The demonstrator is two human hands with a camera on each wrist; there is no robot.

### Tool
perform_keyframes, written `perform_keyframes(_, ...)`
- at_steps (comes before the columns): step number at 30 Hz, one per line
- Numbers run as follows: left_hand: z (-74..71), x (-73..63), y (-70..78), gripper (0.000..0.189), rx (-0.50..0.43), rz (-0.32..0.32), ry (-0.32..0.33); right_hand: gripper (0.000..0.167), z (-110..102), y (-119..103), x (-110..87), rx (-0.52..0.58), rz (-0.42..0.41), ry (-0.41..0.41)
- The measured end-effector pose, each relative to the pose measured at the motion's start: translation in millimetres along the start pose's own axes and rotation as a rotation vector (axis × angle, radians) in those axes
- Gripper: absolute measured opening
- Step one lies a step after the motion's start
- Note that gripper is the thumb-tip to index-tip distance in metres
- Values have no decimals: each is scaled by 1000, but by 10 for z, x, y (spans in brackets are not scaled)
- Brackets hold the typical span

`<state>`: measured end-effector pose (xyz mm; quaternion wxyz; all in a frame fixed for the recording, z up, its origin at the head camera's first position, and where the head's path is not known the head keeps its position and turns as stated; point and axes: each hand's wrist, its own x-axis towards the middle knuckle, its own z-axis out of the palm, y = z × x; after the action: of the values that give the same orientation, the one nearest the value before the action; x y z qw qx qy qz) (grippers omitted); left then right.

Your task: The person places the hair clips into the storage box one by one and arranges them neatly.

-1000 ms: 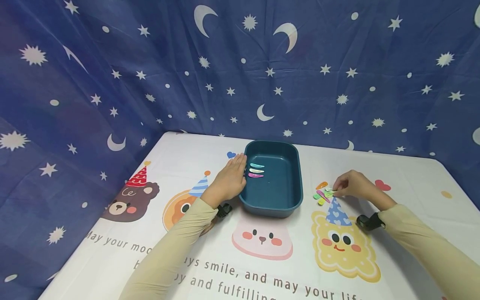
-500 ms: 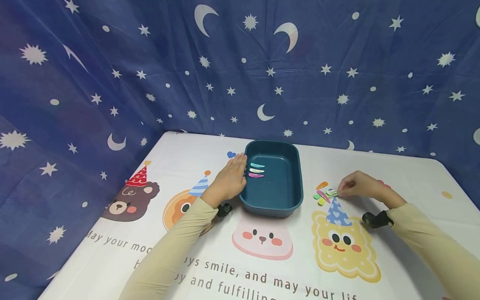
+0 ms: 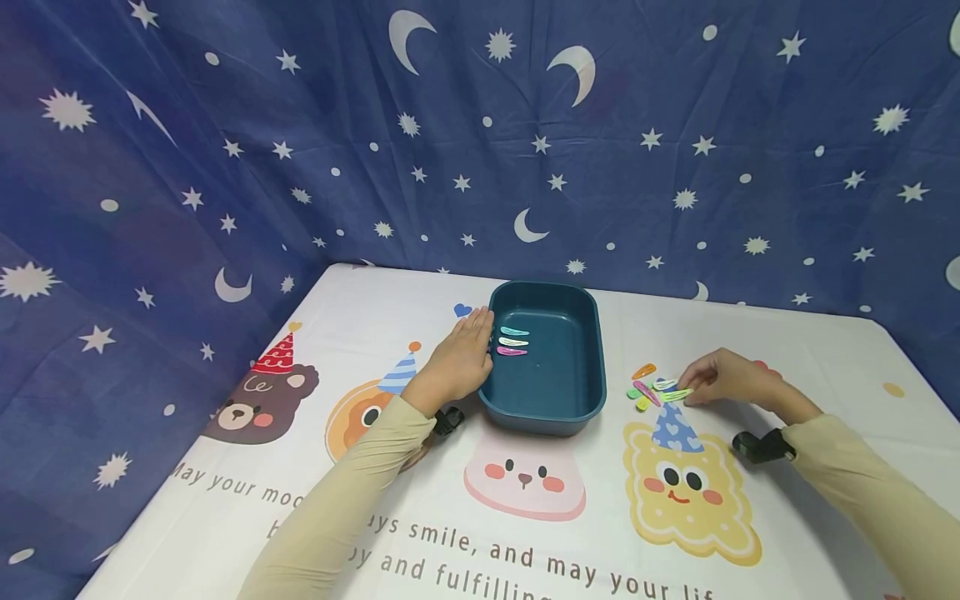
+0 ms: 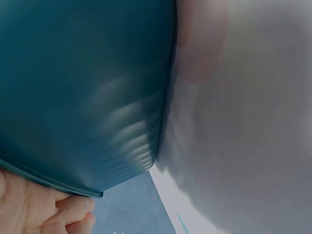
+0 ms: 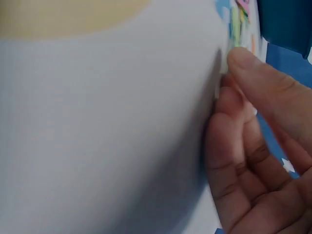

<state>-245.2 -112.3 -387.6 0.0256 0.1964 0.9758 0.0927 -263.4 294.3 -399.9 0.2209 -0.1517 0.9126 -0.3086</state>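
Note:
My right hand (image 3: 723,377) pinches the right end of a yellow-green snap hair clip (image 3: 676,395), beside a small pile on the table. In the right wrist view, the thumb and bent fingers of that hand (image 5: 258,122) meet near the green clip (image 5: 236,27). Close by lie an orange hair clip (image 3: 643,371), a pink hair clip (image 3: 645,392), a white hair clip (image 3: 663,385) and others in green. My left hand (image 3: 457,358) rests with straight fingers against the left rim of a dark teal bin (image 3: 543,423); the left wrist view shows its fingertips (image 4: 73,212) at the rim.
Inside the bin, a blue clip (image 3: 514,332), a white clip (image 3: 513,342) and a pink clip (image 3: 512,351) lie in a row along its left side. A white printed tablecloth (image 3: 420,517) covers the table. A blue starry curtain (image 3: 480,150) hangs behind and at left.
My right hand has drawn back to the right, and the yellow-green clip has slid with it out from the pile, below the white clip. The left hand and bin stay put.

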Motion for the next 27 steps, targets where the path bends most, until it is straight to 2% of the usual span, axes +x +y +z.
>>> perform_keyframes(10, 24, 15, 0, 62, -1, 1, 0, 17, 61, 0, -47, -164, -96, 155)
perform_keyframes(15, 30, 21, -9, 62, -3, 2, 8, 13, 15, -35, -99, -208, -110, 213)
perform_keyframes(27, 20, 20, -12, 63, -10, -1, 0, 14, -223, -329, -142, -174, -135, 293)
